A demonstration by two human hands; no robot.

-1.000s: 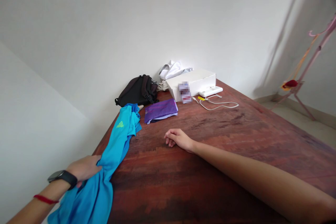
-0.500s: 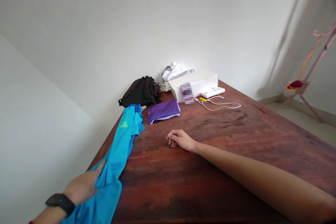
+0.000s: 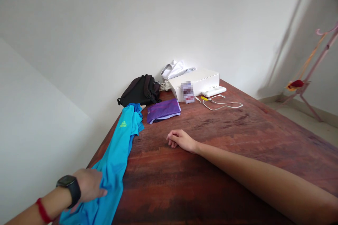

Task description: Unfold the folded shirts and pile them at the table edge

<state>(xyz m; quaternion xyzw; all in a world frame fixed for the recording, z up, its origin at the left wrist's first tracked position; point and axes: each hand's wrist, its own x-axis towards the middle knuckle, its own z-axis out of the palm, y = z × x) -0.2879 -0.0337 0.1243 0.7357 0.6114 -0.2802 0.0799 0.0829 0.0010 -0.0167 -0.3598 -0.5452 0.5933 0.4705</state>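
A bright blue sports garment [image 3: 113,163] with a small green logo lies stretched lengthwise along the table's left edge. My left hand [image 3: 91,184], with a black watch on the wrist, is over its near part, and the thumb points right across the fabric. The other fingers bend down out of sight and are slightly blurred, so their grip cannot be made out. My right hand [image 3: 181,140] rests on the wooden table [image 3: 211,168], right of the garment. Its fingers are curled in loosely, with nothing visible in them.
Beyond my hands lies a folded purple cloth [image 3: 163,110]. Behind it are a black backpack [image 3: 138,91], white fabric [image 3: 174,69] and a white box [image 3: 203,77]. A white device [image 3: 213,91] and cable [image 3: 227,105] lie by the box. A pink stand [image 3: 314,74] is on the floor, right.
My left hand has shifted slightly right and turned over the garment; its outstretched index finger is now bent down. A red wristband has come into fuller view. My right hand stays in place.
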